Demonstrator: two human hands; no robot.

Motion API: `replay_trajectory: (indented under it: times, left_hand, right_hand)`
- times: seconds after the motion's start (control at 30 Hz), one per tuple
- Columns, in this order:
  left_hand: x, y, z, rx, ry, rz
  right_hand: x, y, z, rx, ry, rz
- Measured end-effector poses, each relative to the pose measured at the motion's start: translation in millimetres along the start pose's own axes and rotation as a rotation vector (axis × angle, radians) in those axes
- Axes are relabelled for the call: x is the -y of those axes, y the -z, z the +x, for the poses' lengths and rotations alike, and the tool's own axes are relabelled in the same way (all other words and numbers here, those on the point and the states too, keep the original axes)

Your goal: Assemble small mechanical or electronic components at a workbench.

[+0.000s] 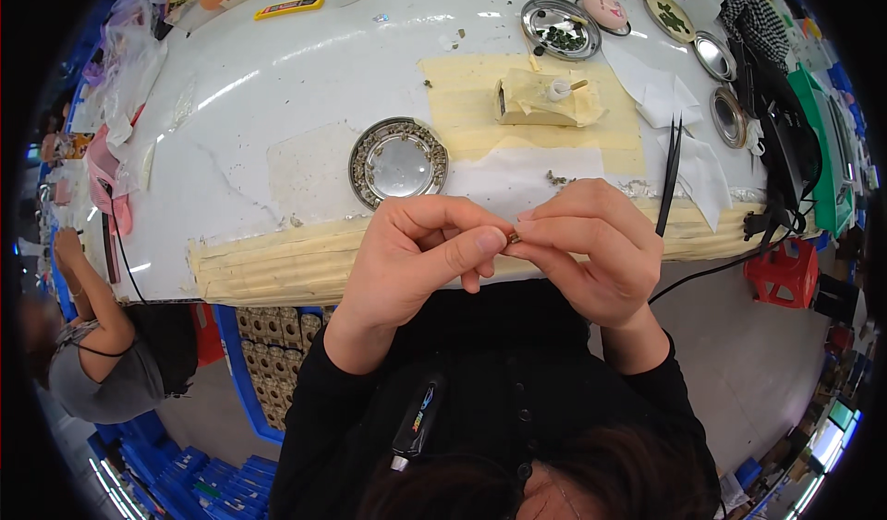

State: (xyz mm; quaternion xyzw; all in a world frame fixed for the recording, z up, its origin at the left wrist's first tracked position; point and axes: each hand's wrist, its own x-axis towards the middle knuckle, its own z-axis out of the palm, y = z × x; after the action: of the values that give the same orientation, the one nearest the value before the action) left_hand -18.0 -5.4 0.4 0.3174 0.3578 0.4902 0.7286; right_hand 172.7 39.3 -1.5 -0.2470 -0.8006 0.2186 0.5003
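Fingers (pixel 545 232) on both hands pinched narrow, tips meeting on a tiny brownish piece (pixel 515 238), mostly covered, exact shape too small to tell. Head view: left hand (pixel 411 256) has thumb and index nearly closed on the piece from one side, right hand (pixel 596 247) from the other; both hands at the front of the white desk (pixel 222 95), above its padded yellowish edge (pixel 277 266). Just beyond the left hand, round steel dish (pixel 395 181) with small grayish bits ringed along its inside. Beyond the right hand's fingers, small cluster of similar bits (pixel 558 179) near a white sheet (pixel 517 164). Farther back, block wrapped in yellowish tape (pixel 527 99), white stub on top, standing on a yellowish sheet (pixel 453 81). Black tweezers (pixel 670 178) lie right of the right hand, tips pointing away. Back right, second steel dish (pixel 545 18) holds dark green pieces. Back left, yellow cutter (pixel 288 8) lies flat. Far left, another person (pixel 102 372) sits at the desk, well apart from both hands.
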Motion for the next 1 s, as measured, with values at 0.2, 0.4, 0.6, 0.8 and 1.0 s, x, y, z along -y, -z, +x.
replay_trajectory:
  times: [0.2, 0.4, 0.6, 0.8, 1.0]
  left_hand:
    - [3, 5, 2, 0.041, 0.006, -0.085]
    - [5, -6, -3, -0.051, -0.188, 0.128]
    - [11, -12, -2, -0.205, -0.509, 0.459]
    - [9, -12, 4, -0.304, -0.905, 0.94]
    - [9, -11, 5, -0.299, -0.988, 1.028]
  right_hand:
    - [4, 3, 5, 0.046, 0.067, -0.02]
    - [0, -2, 1, -0.008, 0.057, -0.08]
    - [1, -3, 2, -0.036, 0.025, -0.059]
    - [6, -5, -4, 0.007, -0.228, 0.126]
    - [6, -6, -10, 0.036, -0.373, 0.343]
